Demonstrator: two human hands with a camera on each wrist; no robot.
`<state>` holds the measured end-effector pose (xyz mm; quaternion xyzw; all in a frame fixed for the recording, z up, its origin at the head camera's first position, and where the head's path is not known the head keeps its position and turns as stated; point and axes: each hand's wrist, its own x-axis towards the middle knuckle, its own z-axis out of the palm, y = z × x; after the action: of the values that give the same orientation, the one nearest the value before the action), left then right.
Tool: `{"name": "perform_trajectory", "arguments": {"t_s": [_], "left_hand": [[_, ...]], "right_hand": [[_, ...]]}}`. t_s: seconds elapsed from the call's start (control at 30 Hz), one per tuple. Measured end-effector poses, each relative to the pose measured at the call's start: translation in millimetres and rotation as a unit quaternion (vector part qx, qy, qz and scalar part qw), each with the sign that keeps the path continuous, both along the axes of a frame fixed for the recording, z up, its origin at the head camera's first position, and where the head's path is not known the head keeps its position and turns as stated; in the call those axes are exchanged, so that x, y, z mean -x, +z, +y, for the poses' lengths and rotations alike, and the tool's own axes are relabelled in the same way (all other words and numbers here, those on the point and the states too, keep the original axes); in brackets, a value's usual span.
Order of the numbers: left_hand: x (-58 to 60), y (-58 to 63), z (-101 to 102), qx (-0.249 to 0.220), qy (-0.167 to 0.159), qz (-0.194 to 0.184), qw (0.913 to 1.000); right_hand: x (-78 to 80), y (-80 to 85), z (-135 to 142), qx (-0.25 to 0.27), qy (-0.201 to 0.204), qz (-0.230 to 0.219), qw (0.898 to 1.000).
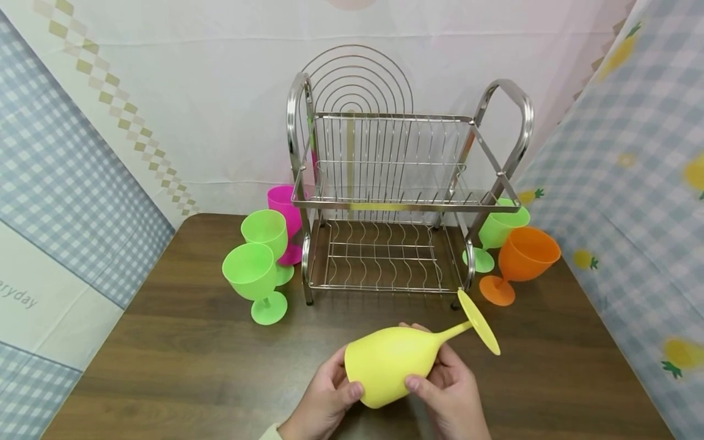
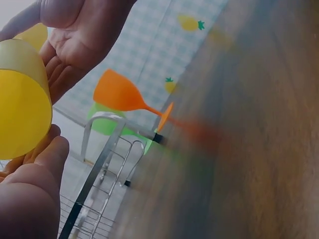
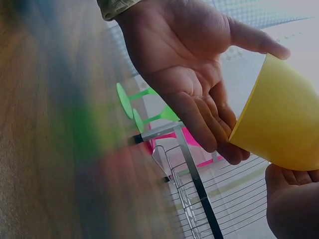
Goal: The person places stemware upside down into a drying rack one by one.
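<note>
A yellow plastic goblet [image 1: 387, 363] lies on its side in the air above the near part of the table, its mouth facing left and its round foot up at the right. My left hand [image 1: 330, 394] grips it at the rim, thumb on the near side and fingers under it. The right hand [image 1: 451, 391] holds the bowl close to the stem, with its thumb on the front. In the left wrist view the goblet's open mouth [image 2: 22, 117] shows a bare yellow inside. From the right wrist, the left palm [image 3: 174, 59] is seen beside the rim.
A two-tier metal dish rack [image 1: 385, 205] stands behind the hands. To its left are two green goblets [image 1: 250, 269] and a magenta goblet [image 1: 285, 211]. An orange goblet [image 1: 522, 256] and another green goblet [image 1: 495, 229] stand at its right. Checked cloth [image 1: 621, 201] hangs alongside the wooden table [image 1: 181, 342].
</note>
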<state>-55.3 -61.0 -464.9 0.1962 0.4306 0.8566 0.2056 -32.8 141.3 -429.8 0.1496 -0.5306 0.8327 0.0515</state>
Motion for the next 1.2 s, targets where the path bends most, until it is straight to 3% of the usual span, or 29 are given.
{"name": "perform_trajectory", "arguments": {"t_s": [0.2, 0.33, 0.43, 0.63, 0.83, 0.9, 1.03, 1.2], "left_hand": [[4.0, -4.4, -4, 0.056, 0.006, 0.075, 0.9956], [8.5, -6.6, -8, 0.101, 0.01, 0.145, 0.9841], [12.2, -7.6, -11, 0.138, 0.035, 0.176, 0.9742], [22.4, -6.5, -24, 0.243, 0.137, 0.158, 0.947], [38.0, -5.6, -43, 0.318, 0.256, 0.128, 0.9036], [44.3, -5.0, -50, 0.329, 0.285, 0.107, 0.8937], [58.5, -3.9, -62, 0.335, 0.325, 0.083, 0.8807], [75.9, -1.4, -67, 0.35, 0.349, 0.083, 0.8655]], "right_hand": [[2.9, 0.1, 6, -0.043, -0.012, 0.019, 0.999], [3.9, 3.5, 10, -0.078, -0.024, 0.026, 0.996], [4.0, 8.5, 15, -0.097, -0.028, 0.01, 0.995], [5.8, 23.2, 27, -0.122, -0.057, 0.008, 0.991], [9.5, 41.1, 41, -0.164, -0.092, 0.017, 0.982], [11.7, 47.2, 44, -0.184, -0.104, 0.025, 0.977], [16.7, 58.3, 50, -0.233, -0.127, 0.05, 0.963], [23.1, 71.9, 53, -0.253, -0.132, 0.071, 0.956]]}}
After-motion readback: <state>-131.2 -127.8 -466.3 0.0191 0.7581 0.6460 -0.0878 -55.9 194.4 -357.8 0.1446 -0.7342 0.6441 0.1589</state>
